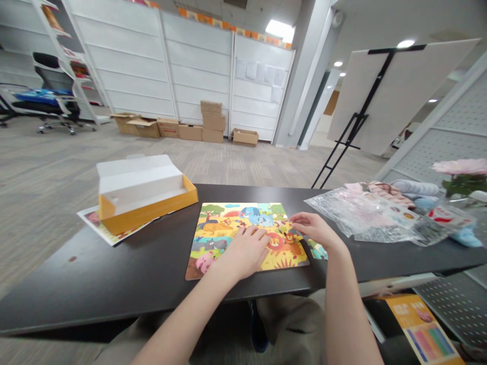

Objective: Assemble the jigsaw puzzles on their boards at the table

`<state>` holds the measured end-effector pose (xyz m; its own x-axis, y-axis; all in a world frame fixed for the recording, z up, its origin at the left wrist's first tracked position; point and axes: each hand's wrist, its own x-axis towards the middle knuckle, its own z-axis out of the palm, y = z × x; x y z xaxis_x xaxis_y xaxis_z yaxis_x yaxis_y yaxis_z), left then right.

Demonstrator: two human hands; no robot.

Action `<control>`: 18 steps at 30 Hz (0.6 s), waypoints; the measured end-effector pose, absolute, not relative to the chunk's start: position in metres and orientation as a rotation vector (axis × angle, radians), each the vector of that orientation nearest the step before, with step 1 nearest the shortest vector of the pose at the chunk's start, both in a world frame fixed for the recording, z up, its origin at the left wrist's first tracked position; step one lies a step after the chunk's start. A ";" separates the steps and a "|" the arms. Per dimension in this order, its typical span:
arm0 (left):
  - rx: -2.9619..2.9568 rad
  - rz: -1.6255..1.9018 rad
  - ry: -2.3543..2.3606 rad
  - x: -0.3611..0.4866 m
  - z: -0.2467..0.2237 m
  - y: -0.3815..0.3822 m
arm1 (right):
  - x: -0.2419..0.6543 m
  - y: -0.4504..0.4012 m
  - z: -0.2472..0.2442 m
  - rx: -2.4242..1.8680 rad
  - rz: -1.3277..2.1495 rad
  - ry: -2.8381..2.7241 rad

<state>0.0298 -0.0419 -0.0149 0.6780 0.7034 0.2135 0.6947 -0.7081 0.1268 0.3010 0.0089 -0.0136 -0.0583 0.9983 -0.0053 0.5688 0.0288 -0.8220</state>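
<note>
An animal jigsaw puzzle point(213, 227) lies on the black table, its picture showing an elephant, a hippo, lions and a pink animal. My left hand point(246, 252) rests flat on its middle with the fingers stretched out. At the puzzle's right edge, my right hand point(315, 229) has thumb and fingertips pinched on a puzzle piece, which they mostly cover. Loose puzzle pieces point(318, 250) with green and blue print lie just beneath that hand, partly hidden by the wrist.
An open yellow box point(148, 212) with a white inside sits on a printed sheet point(93, 219) at the left. Clear plastic packaging point(365, 215) and folded cloth point(414, 187) crowd the right. Below the table edge is a yellow pack point(422, 324). An easel board point(403, 91) stands behind.
</note>
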 end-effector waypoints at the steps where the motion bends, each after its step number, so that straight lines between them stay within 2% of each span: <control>1: 2.848 0.386 1.183 0.030 -0.015 -0.042 | 0.301 0.009 -0.015 -1.623 0.897 -1.708; 18: 2.857 0.366 1.176 0.030 -0.014 -0.041 | 0.301 0.012 -0.022 -1.741 0.820 -1.803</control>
<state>0.0298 -0.0409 -0.0144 0.6867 0.6976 0.2046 0.6905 -0.7139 0.1164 0.3013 0.0124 -0.0218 -0.0579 0.9968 -0.0544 0.6965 0.0013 -0.7176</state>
